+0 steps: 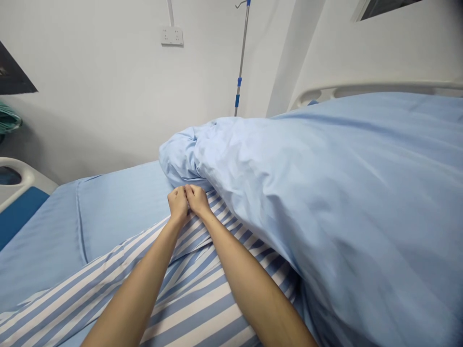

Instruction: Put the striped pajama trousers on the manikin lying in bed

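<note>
My left hand [178, 202] and my right hand [197, 198] are side by side, both closed into fists with the thumb sides touching. They rest on blue-and-white striped clothing [202, 299] that covers a body lying across the bed. My fingers curl downward out of sight, so whether they pinch the striped cloth or something else is hidden. Just beyond and to the right of my knuckles lies the bunched edge of a light blue quilt [289, 183]. It covers the striped clothing on the right side.
A light blue bed sheet [115, 202] spreads to the left. Bed end panels stand at the left [21, 178] and far right [379, 89]. An infusion pole [242, 53] rises behind the quilt. A white wall carries a socket plate [171, 36].
</note>
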The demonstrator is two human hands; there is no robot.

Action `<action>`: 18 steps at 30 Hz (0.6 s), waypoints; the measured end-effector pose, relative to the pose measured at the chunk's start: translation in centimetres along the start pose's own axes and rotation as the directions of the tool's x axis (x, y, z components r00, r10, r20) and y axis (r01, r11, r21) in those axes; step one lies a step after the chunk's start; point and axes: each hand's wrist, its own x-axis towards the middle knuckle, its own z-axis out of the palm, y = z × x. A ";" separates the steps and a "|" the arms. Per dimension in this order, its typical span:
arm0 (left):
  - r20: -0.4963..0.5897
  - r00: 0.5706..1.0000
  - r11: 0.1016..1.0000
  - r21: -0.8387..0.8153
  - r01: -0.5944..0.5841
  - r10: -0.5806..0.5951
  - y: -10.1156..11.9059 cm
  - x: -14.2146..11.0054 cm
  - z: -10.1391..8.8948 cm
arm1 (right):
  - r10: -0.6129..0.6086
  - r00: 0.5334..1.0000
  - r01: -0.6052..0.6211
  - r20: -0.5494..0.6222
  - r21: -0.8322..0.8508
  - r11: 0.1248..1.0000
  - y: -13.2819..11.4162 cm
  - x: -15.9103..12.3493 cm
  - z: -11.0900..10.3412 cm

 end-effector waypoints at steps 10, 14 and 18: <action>0.138 0.977 0.953 0.234 -0.191 0.162 -1.6 -0.5 0.1 | -0.012 0.993 0.016 -0.121 0.030 0.999 -1.0 0.5 -1.1; 0.162 0.974 0.942 0.271 -0.200 0.160 -1.4 -0.7 0.0 | -0.095 0.984 0.079 -0.150 -0.111 0.991 -1.1 0.4 -1.8; 0.174 0.976 0.937 0.301 -0.176 0.128 -1.2 -0.7 0.1 | 0.010 0.990 -0.012 -0.139 -0.013 1.000 0.4 0.6 -1.7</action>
